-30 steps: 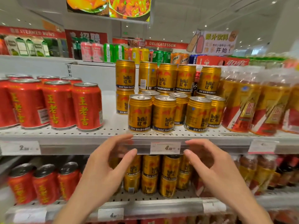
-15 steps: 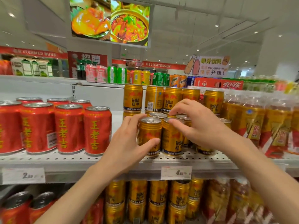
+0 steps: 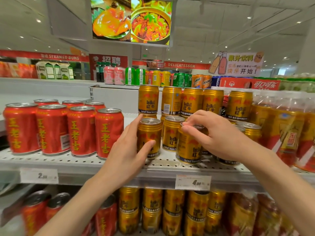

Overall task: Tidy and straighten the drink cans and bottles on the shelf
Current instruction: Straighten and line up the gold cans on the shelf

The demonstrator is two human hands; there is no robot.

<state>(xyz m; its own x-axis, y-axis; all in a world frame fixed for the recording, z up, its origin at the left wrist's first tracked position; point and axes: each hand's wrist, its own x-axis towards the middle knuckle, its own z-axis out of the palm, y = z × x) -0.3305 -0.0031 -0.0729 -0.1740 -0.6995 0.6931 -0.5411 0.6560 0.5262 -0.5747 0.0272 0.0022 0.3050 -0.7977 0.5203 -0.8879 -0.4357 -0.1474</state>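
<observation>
- One second ago both hands hang open below the edge of the shelf (image 3: 119, 165), in the lower middle of the frame; now both are up among the gold cans in the centre.
- The left hand (image 3: 126, 150) wraps the left front gold can (image 3: 149, 133): the thumb presses on its front and the other fingers go behind its left side. This grip is almost the same as half a second ago.
- The right hand (image 3: 219, 135) comes from above and its fingers pinch the top rim of the right front gold can (image 3: 188, 147). This can now stands nearer to the front edge of the shelf than the middle gold can (image 3: 171, 133) just behind and beside it, so I judge it is being pulled forward or turned; I cannot tell if it is lifted.
- Both held cans stay upright on the upper shelf, right of the red cans (image 3: 109, 133), which are well aligned and untouched.
- The meaning for the task: the straightening of the gold front row is started but not finished, because the three front cans do not make one line and the labels face different ways.
- The upper layer of gold cans (image 3: 148, 99) behind also shows mixed label directions.
</observation>
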